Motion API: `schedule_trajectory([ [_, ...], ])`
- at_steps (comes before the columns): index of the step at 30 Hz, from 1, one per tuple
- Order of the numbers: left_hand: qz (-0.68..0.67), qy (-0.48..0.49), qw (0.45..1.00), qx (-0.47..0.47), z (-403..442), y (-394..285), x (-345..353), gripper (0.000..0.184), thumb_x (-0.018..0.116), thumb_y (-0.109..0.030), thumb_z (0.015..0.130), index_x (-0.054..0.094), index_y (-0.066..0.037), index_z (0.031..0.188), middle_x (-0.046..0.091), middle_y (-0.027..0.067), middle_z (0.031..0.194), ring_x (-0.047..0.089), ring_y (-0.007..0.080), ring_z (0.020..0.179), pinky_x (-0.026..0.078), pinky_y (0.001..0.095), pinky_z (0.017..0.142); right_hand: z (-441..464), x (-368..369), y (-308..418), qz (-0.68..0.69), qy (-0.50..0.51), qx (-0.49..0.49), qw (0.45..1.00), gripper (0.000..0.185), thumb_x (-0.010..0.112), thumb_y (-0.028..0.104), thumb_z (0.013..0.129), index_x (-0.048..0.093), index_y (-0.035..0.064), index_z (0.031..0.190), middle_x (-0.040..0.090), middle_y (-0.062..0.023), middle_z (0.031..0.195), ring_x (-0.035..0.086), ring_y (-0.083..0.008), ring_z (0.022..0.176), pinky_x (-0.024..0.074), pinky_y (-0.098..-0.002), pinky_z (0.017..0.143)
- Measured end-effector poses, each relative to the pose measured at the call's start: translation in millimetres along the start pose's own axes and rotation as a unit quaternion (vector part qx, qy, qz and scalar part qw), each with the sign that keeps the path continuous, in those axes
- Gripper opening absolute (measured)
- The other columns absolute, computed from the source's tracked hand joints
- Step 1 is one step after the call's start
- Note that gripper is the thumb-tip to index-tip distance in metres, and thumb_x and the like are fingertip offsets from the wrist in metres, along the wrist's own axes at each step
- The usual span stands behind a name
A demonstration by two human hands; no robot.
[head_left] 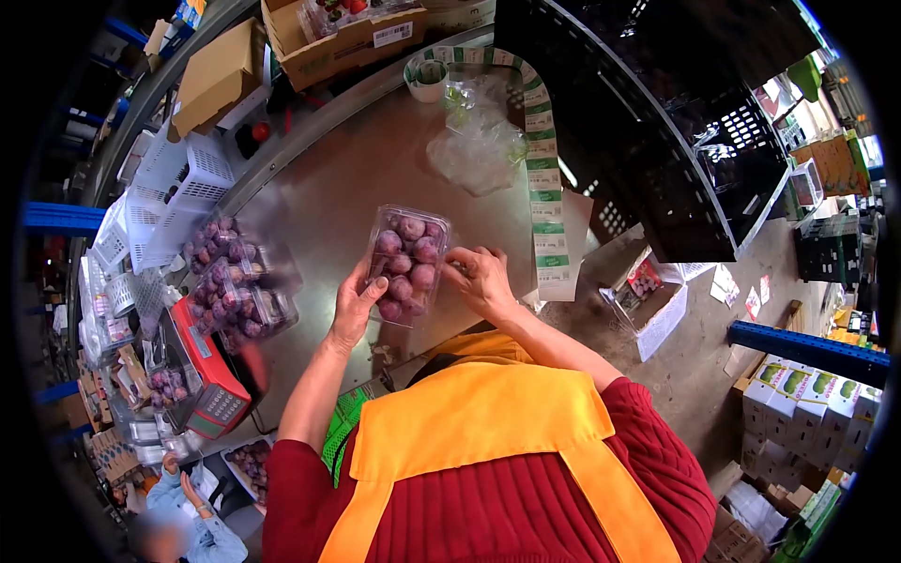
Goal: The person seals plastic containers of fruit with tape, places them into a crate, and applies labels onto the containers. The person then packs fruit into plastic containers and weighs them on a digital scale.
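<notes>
A clear plastic punnet of purple plums (409,263) is tilted over the metal table, in front of my body. My left hand (352,305) grips its left side, with the thumb lying over the front. At the punnet's right edge, the fingers of my right hand (481,280) are curled and pressed together against the plastic; the exact fingertip contact is partly hidden. More filled plum punnets (239,291) are stacked to the left. A strip of green-and-white labels (546,206) runs along the table's right edge, up to its roll (428,83) at the back.
Crumpled clear plastic (477,150) lies at the back of the metal table (343,183). A red scale (214,375) and white baskets (192,174) stand left. Cardboard boxes (343,56) line the back. Black crates (694,122) rise right. Another person (188,521) sits at lower left.
</notes>
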State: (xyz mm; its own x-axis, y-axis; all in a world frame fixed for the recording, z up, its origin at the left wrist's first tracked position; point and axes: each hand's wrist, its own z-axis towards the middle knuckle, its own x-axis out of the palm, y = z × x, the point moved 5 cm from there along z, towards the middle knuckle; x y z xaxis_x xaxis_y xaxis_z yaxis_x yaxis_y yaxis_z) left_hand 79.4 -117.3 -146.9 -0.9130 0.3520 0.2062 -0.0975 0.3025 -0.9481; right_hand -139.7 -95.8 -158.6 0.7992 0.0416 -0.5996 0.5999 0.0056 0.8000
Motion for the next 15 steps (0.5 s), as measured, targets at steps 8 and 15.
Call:
schedule_trajectory([
  [8, -0.410, -0.042, 0.910, -0.048, -56, -23, 52, 0.058, 0.048, -0.045, 0.100, 0.040, -0.008, 0.144, 0.054, 0.0154, 0.135, 0.061, 0.0349, 0.108, 0.052, 0.0503, 0.093, -10, -79, 23, 0.291, 0.165, 0.044, 0.941, 0.061, 0.070, 0.046, 0.089, 0.048, 0.0042, 0.127, 0.058, -0.0058, 0.089, 0.059, -0.0129, 0.077, 0.0478, -0.0263, 0.058],
  [15, -0.494, 0.150, 0.843, -0.148, -57, -64, 132, 0.058, 0.057, -0.038, 0.094, 0.043, -0.006, 0.140, 0.053, 0.0099, 0.131, 0.058, 0.0300, 0.093, 0.050, 0.0409, 0.086, 21, -66, 62, 0.477, 0.239, -0.127, 0.836, 0.075, 0.086, 0.034, 0.073, 0.056, 0.0034, 0.134, 0.068, -0.0029, 0.088, 0.061, -0.0107, 0.084, 0.0483, -0.0308, 0.085],
])
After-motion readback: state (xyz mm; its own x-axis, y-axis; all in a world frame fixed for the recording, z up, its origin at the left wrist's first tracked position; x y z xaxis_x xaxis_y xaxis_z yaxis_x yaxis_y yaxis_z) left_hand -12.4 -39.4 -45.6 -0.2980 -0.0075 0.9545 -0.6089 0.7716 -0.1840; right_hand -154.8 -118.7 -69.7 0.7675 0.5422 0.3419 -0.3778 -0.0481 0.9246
